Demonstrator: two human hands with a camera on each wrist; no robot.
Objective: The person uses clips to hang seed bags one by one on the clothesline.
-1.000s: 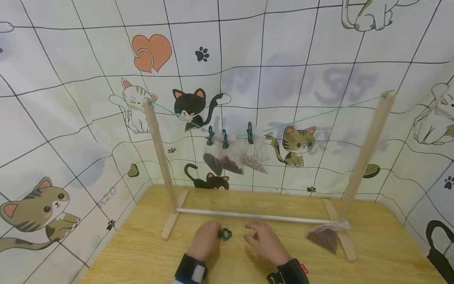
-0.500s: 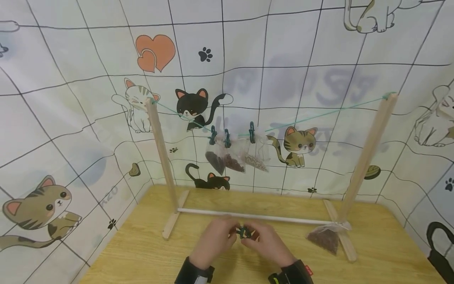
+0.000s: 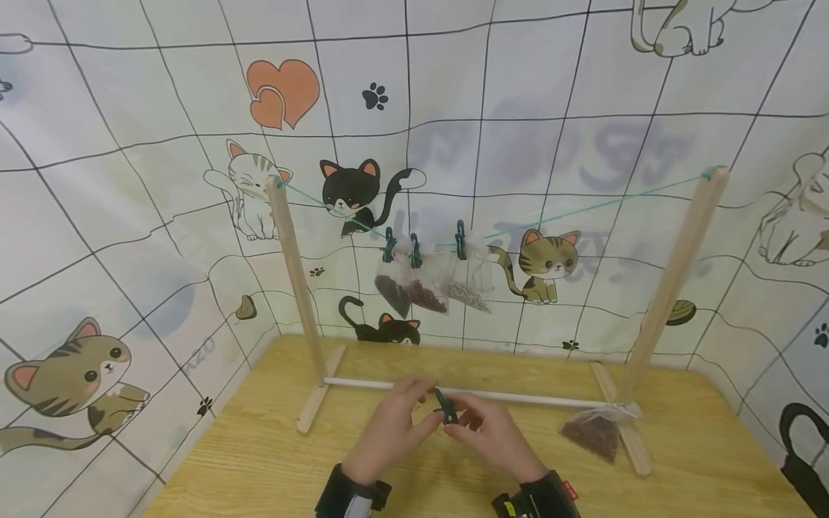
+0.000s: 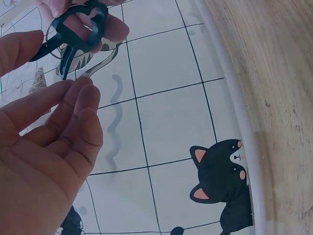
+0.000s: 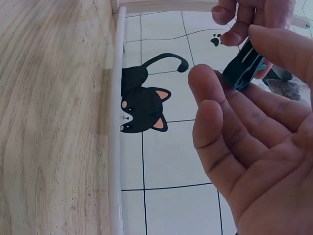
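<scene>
A dark green clothes peg (image 3: 446, 407) is between my two hands above the table. My right hand (image 3: 490, 432) pinches it between thumb and fingers, as the peg (image 5: 243, 66) in the right wrist view shows. From the other side my left hand (image 3: 391, 430) has its thumb and curled fingers at the two handles of the peg (image 4: 73, 36). In the left wrist view the left thumb (image 4: 19, 51) touches one handle, and the fingertips are at the tip of the other.
A wooden rack with a left post (image 3: 293, 280), a right post (image 3: 676, 280) and a white bar (image 3: 518, 397) stands behind the hands. Three pegged bags (image 3: 427, 288) hang from its green string (image 3: 583, 208). A bag of reddish-brown contents (image 3: 592, 435) lies at the right foot.
The left hand has brought the peg rightward to the right hand, which has closed in and taken hold. The peg has since turned more upright between them, and the left fingers have spread somewhat.
</scene>
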